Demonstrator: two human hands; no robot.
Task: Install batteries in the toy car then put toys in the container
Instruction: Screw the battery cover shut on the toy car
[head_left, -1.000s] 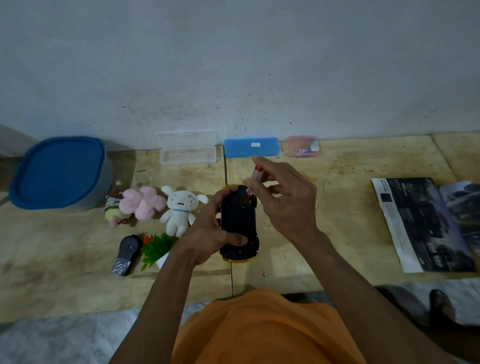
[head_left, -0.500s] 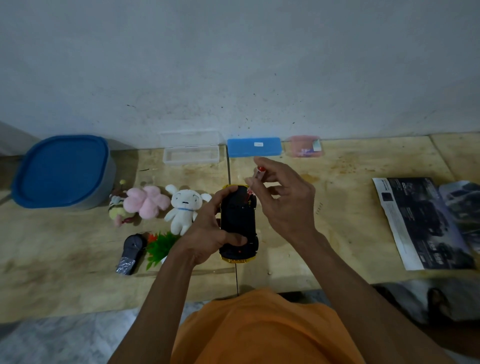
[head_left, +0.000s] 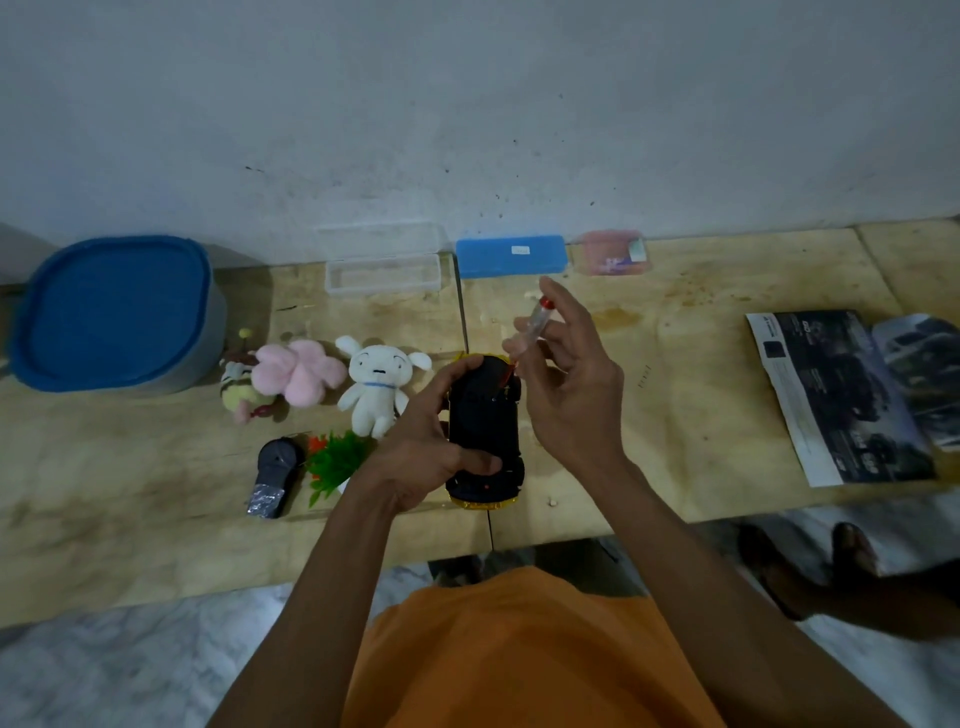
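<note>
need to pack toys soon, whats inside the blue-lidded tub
Cannot tell: the blue lid covers the tub fully, and its grey wall is opaque. Plush toys sit beside it on the table.

Both bare forearms reach forward from the body. The left hand (head_left: 423, 447) curls its fingers and thumb round the toy car (head_left: 484, 431). The right hand (head_left: 569, 395), raised just beside it, pinches a battery (head_left: 535, 321) between thumb and fingertips.

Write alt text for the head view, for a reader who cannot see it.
A person's left hand grips an upturned black toy car while the right hand pinches a battery above its far end. Plush toys and a lidded blue container sit to the left on the wooden table.
</note>
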